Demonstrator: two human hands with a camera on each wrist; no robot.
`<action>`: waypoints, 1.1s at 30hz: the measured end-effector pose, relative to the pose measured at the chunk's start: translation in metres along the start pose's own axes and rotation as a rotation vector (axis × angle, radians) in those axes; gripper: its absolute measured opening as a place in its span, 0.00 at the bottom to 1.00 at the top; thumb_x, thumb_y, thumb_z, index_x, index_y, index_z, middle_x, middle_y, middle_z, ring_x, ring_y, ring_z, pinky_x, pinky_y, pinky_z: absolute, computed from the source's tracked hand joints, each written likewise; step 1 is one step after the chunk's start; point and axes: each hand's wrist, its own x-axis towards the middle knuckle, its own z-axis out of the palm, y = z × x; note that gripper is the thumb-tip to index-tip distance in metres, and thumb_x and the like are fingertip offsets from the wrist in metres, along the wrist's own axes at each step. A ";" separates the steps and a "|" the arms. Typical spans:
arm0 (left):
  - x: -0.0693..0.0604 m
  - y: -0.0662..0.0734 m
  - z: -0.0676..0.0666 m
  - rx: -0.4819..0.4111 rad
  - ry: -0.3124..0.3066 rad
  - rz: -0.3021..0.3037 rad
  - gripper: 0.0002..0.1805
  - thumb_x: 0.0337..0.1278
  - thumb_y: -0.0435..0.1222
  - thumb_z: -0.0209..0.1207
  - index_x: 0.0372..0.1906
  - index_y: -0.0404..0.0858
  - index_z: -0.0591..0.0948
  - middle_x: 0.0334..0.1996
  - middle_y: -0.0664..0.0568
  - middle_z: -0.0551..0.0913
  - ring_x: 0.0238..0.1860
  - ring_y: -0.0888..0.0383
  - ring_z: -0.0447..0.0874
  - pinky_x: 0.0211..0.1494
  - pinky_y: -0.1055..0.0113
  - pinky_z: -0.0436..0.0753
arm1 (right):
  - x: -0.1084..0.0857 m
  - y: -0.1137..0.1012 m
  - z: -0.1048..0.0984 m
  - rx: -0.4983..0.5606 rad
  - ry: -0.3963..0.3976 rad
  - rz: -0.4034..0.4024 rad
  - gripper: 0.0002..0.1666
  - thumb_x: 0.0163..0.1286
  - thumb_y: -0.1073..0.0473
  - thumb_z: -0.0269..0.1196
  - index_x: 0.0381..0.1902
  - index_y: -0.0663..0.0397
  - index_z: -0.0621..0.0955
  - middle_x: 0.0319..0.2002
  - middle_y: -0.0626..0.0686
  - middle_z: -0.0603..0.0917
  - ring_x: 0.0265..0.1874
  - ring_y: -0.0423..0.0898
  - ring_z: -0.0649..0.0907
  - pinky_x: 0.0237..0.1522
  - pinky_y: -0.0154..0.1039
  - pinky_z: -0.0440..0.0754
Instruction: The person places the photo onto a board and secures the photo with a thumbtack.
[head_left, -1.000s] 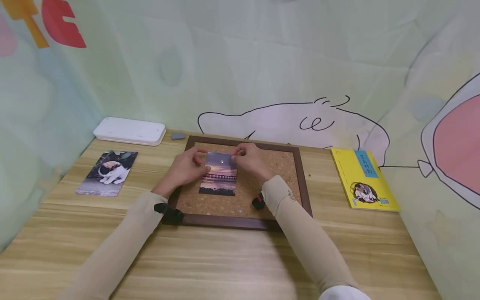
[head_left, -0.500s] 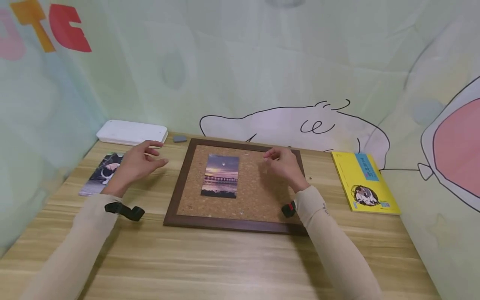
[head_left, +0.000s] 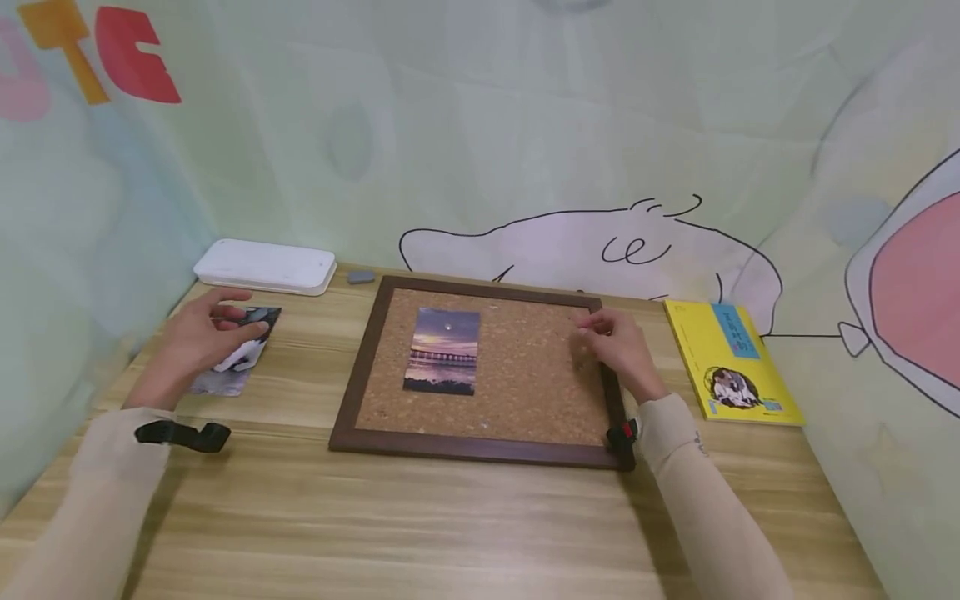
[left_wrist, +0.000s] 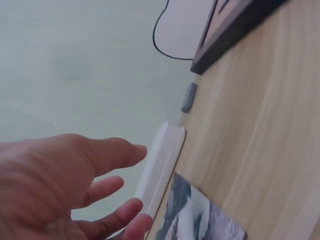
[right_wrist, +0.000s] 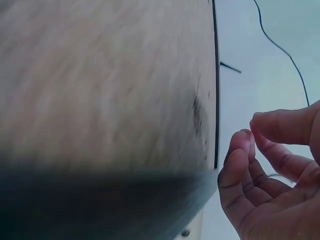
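A white case [head_left: 265, 266] is sitting at the back left of the table [head_left: 427, 533], with a grey block [head_left: 361, 277] lying just beside it, near the corner of the cork board [head_left: 536, 383]. A yellow book [head_left: 750, 350] is lying to the right of the board, and a printed curtain [head_left: 465, 125] is hanging behind.

The sunset photo [head_left: 442, 354] is lying flat on the board's left half, a small shiny dot [head_left: 448, 327] showing near its top. The cat photo [head_left: 234, 377] is lying on the table left of the board; the left hand [head_left: 193, 337] is getting in the way, covering its left and upper parts. That hand is hovering with fingers loosely spread, gripping nothing. The right hand [head_left: 618, 346] is hovering over the board's right edge, hiding part of it; its fingers are curling loosely, thumb close to the fingertips, nothing showing in them.

The left wrist view is showing the left fingertips standing apart from the cat photo, while the head view is showing them overlapping. The right wrist view is showing a small dark bead [right_wrist: 186, 233] past the board's blurred edge, which the head view is not showing.
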 end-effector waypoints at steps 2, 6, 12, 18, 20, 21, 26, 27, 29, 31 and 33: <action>-0.003 -0.006 -0.003 0.008 0.001 -0.011 0.39 0.77 0.49 0.62 0.79 0.31 0.65 0.67 0.24 0.73 0.61 0.33 0.76 0.34 0.76 0.76 | -0.002 0.005 -0.005 -0.002 0.004 -0.003 0.16 0.79 0.56 0.62 0.56 0.60 0.85 0.49 0.63 0.85 0.41 0.52 0.84 0.40 0.35 0.83; -0.007 -0.015 -0.007 0.034 0.021 -0.041 0.39 0.76 0.49 0.62 0.79 0.32 0.65 0.68 0.23 0.72 0.63 0.31 0.75 0.35 0.79 0.72 | -0.006 0.015 -0.013 -0.037 0.011 0.018 0.16 0.81 0.54 0.61 0.56 0.59 0.84 0.50 0.62 0.85 0.44 0.52 0.85 0.42 0.36 0.83; -0.013 -0.026 -0.016 0.071 0.015 -0.091 0.40 0.77 0.53 0.60 0.79 0.32 0.64 0.68 0.22 0.71 0.62 0.29 0.73 0.40 0.71 0.72 | -0.011 0.027 -0.028 -0.064 -0.010 0.134 0.18 0.82 0.54 0.58 0.61 0.58 0.82 0.57 0.63 0.83 0.51 0.55 0.82 0.52 0.42 0.80; -0.020 -0.038 -0.022 0.096 0.012 -0.128 0.42 0.78 0.53 0.59 0.80 0.29 0.63 0.69 0.20 0.69 0.64 0.26 0.71 0.47 0.55 0.76 | -0.008 0.038 -0.037 -0.052 -0.022 0.216 0.20 0.82 0.54 0.58 0.64 0.59 0.81 0.57 0.62 0.83 0.51 0.54 0.81 0.51 0.41 0.80; -0.021 -0.041 -0.024 0.093 0.020 -0.144 0.42 0.78 0.52 0.59 0.80 0.28 0.62 0.70 0.20 0.68 0.66 0.25 0.70 0.50 0.49 0.77 | -0.006 0.042 -0.038 -0.041 -0.015 0.239 0.20 0.82 0.54 0.58 0.64 0.59 0.81 0.55 0.61 0.82 0.49 0.53 0.81 0.48 0.39 0.81; -0.022 -0.042 -0.025 0.093 0.023 -0.152 0.42 0.78 0.52 0.59 0.80 0.28 0.61 0.70 0.19 0.67 0.67 0.24 0.70 0.51 0.46 0.76 | -0.005 0.043 -0.039 -0.034 -0.011 0.256 0.20 0.82 0.54 0.59 0.64 0.59 0.81 0.55 0.60 0.82 0.48 0.52 0.81 0.47 0.38 0.81; -0.022 -0.051 -0.029 0.075 0.021 -0.162 0.44 0.77 0.53 0.59 0.80 0.27 0.62 0.71 0.19 0.67 0.68 0.23 0.70 0.46 0.61 0.72 | 0.000 0.048 -0.041 -0.019 0.008 0.302 0.20 0.80 0.55 0.60 0.63 0.60 0.81 0.50 0.57 0.82 0.44 0.49 0.81 0.42 0.35 0.82; -0.022 -0.053 -0.029 0.075 0.021 -0.164 0.44 0.77 0.53 0.59 0.80 0.27 0.62 0.71 0.19 0.67 0.68 0.23 0.70 0.46 0.63 0.72 | 0.001 0.049 -0.042 -0.018 0.011 0.308 0.20 0.80 0.55 0.61 0.62 0.61 0.82 0.49 0.57 0.82 0.43 0.49 0.81 0.42 0.35 0.82; -0.022 -0.056 -0.030 0.077 0.025 -0.171 0.43 0.77 0.52 0.59 0.80 0.26 0.62 0.71 0.18 0.67 0.68 0.23 0.69 0.45 0.64 0.69 | 0.003 0.049 -0.043 -0.019 0.014 0.315 0.20 0.80 0.54 0.61 0.62 0.61 0.82 0.49 0.56 0.82 0.43 0.49 0.81 0.42 0.35 0.82; -0.022 -0.058 -0.030 0.084 0.025 -0.178 0.43 0.77 0.52 0.58 0.80 0.26 0.62 0.71 0.18 0.67 0.67 0.23 0.70 0.46 0.63 0.69 | 0.004 0.049 -0.043 -0.025 0.014 0.322 0.21 0.80 0.53 0.61 0.61 0.62 0.82 0.49 0.57 0.82 0.43 0.49 0.81 0.42 0.36 0.81; -0.021 -0.060 -0.030 0.096 0.024 -0.188 0.42 0.78 0.51 0.59 0.79 0.25 0.62 0.70 0.18 0.67 0.66 0.23 0.70 0.45 0.61 0.70 | 0.004 0.048 -0.043 -0.032 0.018 0.333 0.21 0.81 0.53 0.61 0.61 0.62 0.82 0.49 0.57 0.82 0.44 0.50 0.81 0.44 0.36 0.81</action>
